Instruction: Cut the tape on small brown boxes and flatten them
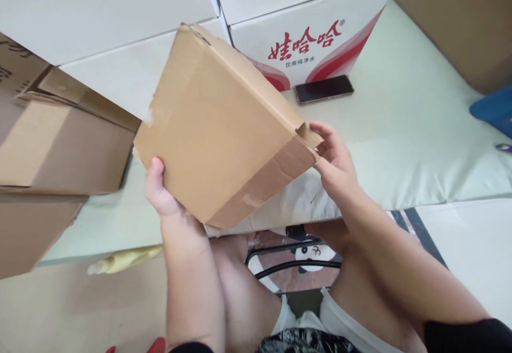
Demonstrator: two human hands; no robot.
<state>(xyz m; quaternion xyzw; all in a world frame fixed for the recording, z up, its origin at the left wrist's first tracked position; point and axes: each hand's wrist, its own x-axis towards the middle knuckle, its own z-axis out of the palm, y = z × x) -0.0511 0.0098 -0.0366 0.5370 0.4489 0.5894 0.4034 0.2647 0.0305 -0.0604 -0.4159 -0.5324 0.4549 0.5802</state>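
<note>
A brown cardboard box point(220, 123) is held up at a tilt in front of me, above the pale green cloth surface. My left hand point(162, 190) grips its lower left edge, thumb on the broad face and the other fingers hidden behind. At the right corner, my right hand point(334, 158) has its fingers around a small cardboard flap point(310, 136) that sticks out from an open slit. Some tape shows along the box's lower edge, and its corners look worn. What is inside cannot be seen.
White cartons with red print point(312, 49) stand stacked behind the box. A black phone point(325, 89) lies before them. More brown boxes point(60, 145) are piled at left, another brown carton point(464, 22) at upper right. A blue object point(494, 110) sits at the right edge.
</note>
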